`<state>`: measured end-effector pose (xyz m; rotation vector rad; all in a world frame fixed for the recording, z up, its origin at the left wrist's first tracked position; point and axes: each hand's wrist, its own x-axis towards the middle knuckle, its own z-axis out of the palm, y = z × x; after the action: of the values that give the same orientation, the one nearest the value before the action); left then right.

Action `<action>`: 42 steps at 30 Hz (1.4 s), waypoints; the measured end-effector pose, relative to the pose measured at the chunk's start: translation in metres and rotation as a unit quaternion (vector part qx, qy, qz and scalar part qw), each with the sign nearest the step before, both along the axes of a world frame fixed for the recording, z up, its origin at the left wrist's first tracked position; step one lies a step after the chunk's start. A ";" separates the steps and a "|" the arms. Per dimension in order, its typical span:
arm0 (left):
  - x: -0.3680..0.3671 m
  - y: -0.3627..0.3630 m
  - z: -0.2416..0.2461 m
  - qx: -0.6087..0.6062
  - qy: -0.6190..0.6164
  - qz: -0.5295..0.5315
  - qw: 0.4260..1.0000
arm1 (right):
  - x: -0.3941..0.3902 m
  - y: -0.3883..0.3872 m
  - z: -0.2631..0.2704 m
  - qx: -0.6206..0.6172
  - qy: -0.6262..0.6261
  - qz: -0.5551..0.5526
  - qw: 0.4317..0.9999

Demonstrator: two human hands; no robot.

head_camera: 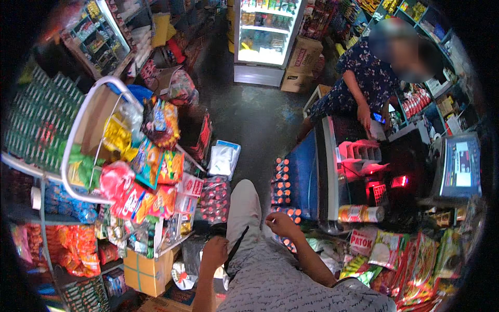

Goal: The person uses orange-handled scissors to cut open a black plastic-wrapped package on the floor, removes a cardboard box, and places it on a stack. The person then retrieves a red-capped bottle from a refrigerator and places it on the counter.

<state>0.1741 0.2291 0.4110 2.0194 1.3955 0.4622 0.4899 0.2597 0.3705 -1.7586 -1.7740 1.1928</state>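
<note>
My left hand (215,249) hangs beside my left thigh, its fingers loosely curled. Close against it runs a thin black strap (237,245) across my light trousers (245,206); whether the fingers grip it is hidden. On the other side of my leg, my right hand (286,225) is half curled, thumb and forefinger near each other. A small pale spot shows at those fingertips, too small to tell as a held thing or a nail. Below and behind the right hand stand packed bottles with orange caps (282,179).
Snack packets (148,160) crowd a rack at left, above a taped carton (143,271). A glass-door fridge (265,35) stands ahead. At right, a person in a floral garment (362,74) is behind a counter (329,171) with a monitor (460,165). Wrapped bottles (214,199) flank the aisle floor (249,117).
</note>
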 end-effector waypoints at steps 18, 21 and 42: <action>0.109 0.490 0.014 -0.177 0.065 0.023 0.982 | 0.025 0.438 0.092 0.064 0.066 0.013 0.996; 0.132 0.597 0.019 -0.083 -0.005 -0.009 0.997 | 0.054 0.502 0.090 0.074 0.099 -0.028 0.992; 0.301 1.341 0.288 0.260 -0.327 -0.010 0.909 | 0.150 1.211 0.300 0.522 0.074 -0.199 0.826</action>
<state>0.4754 1.5702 0.6991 1.9669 0.8785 1.4728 0.6394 1.4703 0.6701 -1.1839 -1.3928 0.0711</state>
